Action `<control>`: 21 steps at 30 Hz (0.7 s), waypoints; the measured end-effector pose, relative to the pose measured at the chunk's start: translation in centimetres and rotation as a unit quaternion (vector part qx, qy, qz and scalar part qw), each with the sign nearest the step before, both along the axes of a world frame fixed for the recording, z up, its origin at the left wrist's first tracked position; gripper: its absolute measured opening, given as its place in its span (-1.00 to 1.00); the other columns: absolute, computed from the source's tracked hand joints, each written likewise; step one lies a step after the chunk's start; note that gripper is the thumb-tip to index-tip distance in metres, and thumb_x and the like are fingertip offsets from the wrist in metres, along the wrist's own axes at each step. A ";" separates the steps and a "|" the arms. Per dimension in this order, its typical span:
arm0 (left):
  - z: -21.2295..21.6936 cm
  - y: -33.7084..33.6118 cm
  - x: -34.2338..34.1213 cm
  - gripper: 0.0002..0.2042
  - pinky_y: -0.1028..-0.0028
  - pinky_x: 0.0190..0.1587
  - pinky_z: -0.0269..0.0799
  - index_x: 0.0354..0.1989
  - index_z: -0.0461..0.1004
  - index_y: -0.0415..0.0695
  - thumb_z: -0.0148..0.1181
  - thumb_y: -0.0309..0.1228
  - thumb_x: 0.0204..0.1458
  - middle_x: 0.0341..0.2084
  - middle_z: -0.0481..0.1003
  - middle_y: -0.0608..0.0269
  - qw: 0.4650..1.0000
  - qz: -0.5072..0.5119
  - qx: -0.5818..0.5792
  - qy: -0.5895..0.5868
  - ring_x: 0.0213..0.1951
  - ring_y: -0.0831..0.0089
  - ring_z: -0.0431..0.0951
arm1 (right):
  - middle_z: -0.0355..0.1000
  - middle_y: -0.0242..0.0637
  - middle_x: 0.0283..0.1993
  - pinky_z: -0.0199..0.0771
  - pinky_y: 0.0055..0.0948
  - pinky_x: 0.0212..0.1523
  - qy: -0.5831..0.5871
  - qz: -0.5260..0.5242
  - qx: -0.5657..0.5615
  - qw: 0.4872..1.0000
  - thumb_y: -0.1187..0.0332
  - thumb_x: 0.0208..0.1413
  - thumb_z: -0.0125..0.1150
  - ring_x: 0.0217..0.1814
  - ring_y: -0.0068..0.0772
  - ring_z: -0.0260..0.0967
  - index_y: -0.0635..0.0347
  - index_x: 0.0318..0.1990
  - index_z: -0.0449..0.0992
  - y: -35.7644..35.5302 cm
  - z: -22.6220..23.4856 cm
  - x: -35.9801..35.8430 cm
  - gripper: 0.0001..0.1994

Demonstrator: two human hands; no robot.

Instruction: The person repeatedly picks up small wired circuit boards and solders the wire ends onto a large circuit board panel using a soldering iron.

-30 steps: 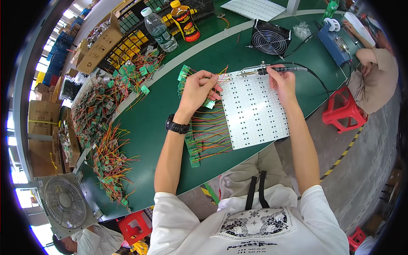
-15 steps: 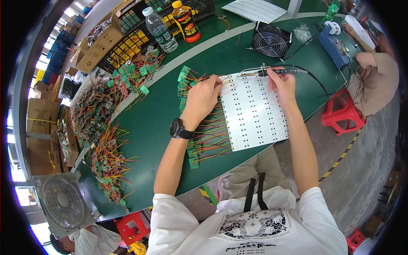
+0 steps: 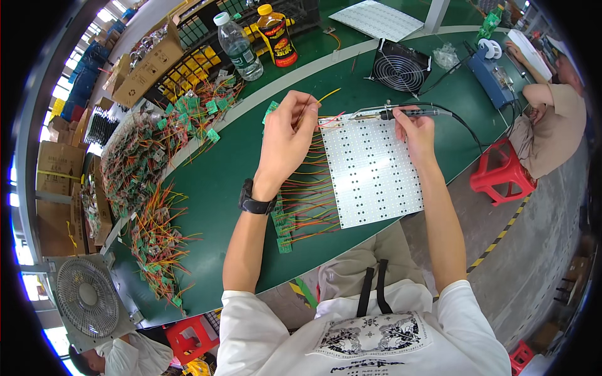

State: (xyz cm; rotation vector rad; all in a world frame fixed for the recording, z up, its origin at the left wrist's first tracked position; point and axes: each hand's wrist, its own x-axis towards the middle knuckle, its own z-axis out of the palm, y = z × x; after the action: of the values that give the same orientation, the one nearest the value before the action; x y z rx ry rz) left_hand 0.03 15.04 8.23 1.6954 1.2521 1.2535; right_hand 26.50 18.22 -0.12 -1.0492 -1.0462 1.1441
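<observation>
Lifting a wire off the board's edge

The left hand [image 3: 287, 141] had come away from the upper left corner of the white board [image 3: 376, 175], where its fingertips had been half a second before. It was now higher and farther left in the frame, just beside the board, with its fingers curled together in a pinch on a yellow wire [image 3: 329, 94], which stood out toward the upper right. In the previous frame that wire had not shown so plainly.

The right hand [image 3: 414, 131] had barely changed. It was closed around the handle of the soldering iron [image 3: 407, 113], whose tip pointed left over the board's upper edge; whether the tip touched the surface could not be told.

The white board lay right of centre on the green table [image 3: 216, 207], slightly lower in the frame than before, as were the clear bottle [image 3: 241, 53] and the yellow-capped bottle [image 3: 277, 41] at the top, so the whole view had shifted a little. Red and yellow wires [image 3: 310, 197] stretched from the board's left edge to a column of green circuit boards [image 3: 283, 235]. The black fan [image 3: 399, 67] stood at the upper right, and a heap of wired circuit boards [image 3: 135, 150] filled the left.
</observation>
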 end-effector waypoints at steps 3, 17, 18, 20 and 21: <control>-1.8 0.2 -0.6 -0.86 0.64 -0.51 0.28 -0.21 0.43 -0.31 0.10 -0.47 0.19 -0.53 0.47 0.34 0.991 -0.083 -0.100 0.008 -0.52 0.68 0.38 | 0.38 -0.41 -0.59 0.11 -0.63 -0.62 -0.010 0.006 -0.013 1.000 0.42 0.10 0.32 -0.64 -0.65 0.23 0.29 -0.24 0.53 0.0 0.1 -0.3 -0.85; -7.3 0.3 0.7 -0.84 0.32 -0.42 0.46 -0.33 0.59 -0.20 0.24 -0.37 0.00 -0.57 0.57 0.09 0.972 0.049 0.055 0.222 -0.52 0.15 0.57 | 0.46 -0.28 -0.48 0.31 -0.56 -0.50 -0.011 0.035 0.017 0.999 0.49 0.11 0.29 -0.54 -0.55 0.36 0.35 -0.19 0.52 0.0 -0.1 -0.6 -0.84; -7.3 0.3 0.7 -0.85 0.33 -0.43 0.45 -0.36 0.59 -0.20 0.24 -0.38 -0.01 -0.59 0.56 0.10 0.971 0.058 0.054 0.225 -0.54 0.15 0.56 | 0.46 -0.28 -0.48 0.31 -0.56 -0.50 -0.012 0.035 0.016 0.999 0.49 0.11 0.29 -0.54 -0.55 0.36 0.35 -0.19 0.52 -0.1 -0.2 -0.5 -0.84; -7.3 0.3 0.7 -0.86 0.33 -0.44 0.44 -0.38 0.59 -0.21 0.24 -0.38 -0.02 -0.61 0.55 0.11 0.970 0.066 0.052 0.228 -0.56 0.16 0.55 | 0.47 -0.26 -0.46 0.34 -0.54 -0.46 -0.037 0.050 0.023 0.998 0.45 0.15 0.24 -0.52 -0.52 0.37 0.40 -0.17 0.50 -0.1 -0.4 -0.4 -0.82; -7.3 0.3 0.7 -0.86 0.33 -0.45 0.44 -0.40 0.59 -0.21 0.24 -0.39 -0.03 -0.63 0.54 0.11 0.971 0.071 0.056 0.221 -0.58 0.15 0.54 | 0.47 -0.26 -0.46 0.34 -0.54 -0.46 -0.037 0.050 0.021 0.998 0.45 0.15 0.24 -0.52 -0.52 0.37 0.40 -0.17 0.50 -0.1 -0.4 -0.3 -0.82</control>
State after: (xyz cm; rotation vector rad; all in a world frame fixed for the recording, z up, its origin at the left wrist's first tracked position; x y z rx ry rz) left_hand 0.78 15.34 0.97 2.0752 1.6097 1.0762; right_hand 26.18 18.16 -0.55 -1.0222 -1.1882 1.1648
